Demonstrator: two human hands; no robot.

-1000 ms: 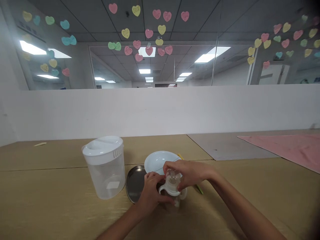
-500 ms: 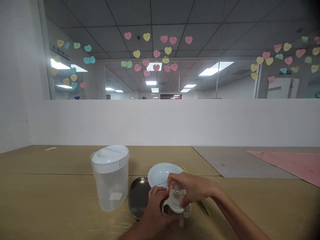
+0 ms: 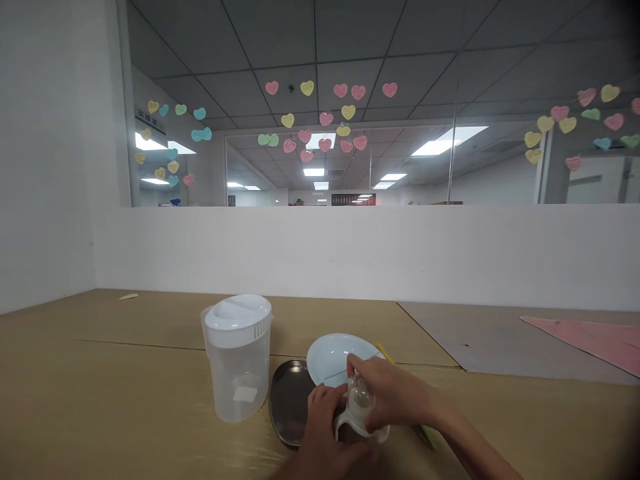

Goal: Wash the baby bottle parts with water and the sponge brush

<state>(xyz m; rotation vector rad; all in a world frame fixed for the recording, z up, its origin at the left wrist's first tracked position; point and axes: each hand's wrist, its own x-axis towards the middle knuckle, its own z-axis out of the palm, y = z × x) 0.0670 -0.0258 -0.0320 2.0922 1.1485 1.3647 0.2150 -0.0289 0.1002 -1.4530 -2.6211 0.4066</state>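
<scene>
A baby bottle (image 3: pixel 354 421) with white side handles and a clear dome cap (image 3: pixel 361 395) over its top stands low in the view, between my hands. My left hand (image 3: pixel 324 427) wraps round the bottle's body from the left, thumb across the front. From the right and above, my right hand (image 3: pixel 397 393) grips the cap and collar with curled fingers. The lower part of the bottle is dim and partly covered by my left hand. Just behind my fingers lies a pale blue-white dish (image 3: pixel 340 347), partly hidden.
A lidded translucent pitcher (image 3: pixel 240 373) stands left of an oval metal tray (image 3: pixel 289 403), which lies beside my left hand. A thin yellow stick-like thing (image 3: pixel 385 353) passes behind my right hand. Farther off are a pink cloth (image 3: pixel 590 339) and a white wall (image 3: pixel 300 253).
The view has turned a little, so the scene sits farther right and slightly lower. Both hands stay on the bottle and its cap, with little visible change in grip.
</scene>
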